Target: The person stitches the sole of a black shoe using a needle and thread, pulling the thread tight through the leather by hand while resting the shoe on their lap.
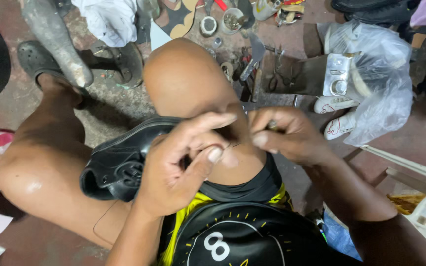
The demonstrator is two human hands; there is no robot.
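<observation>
From the head camera, a black shoe (124, 162) lies wedged between the person's bare knees, its long axis running from lower left to upper right, opening toward the lower left. The left hand (181, 162) curls over it, fingers pinched — on what, I cannot tell. The right hand (284, 135) pinches a thin needle (271, 125) just beside it. Behind, on the floor — a clear plastic bag (375, 74) holding white shoes.

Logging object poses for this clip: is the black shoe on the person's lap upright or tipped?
Tipped. The black shoe lies on its side between the knees, its opening facing left, beneath the left hand.
</observation>
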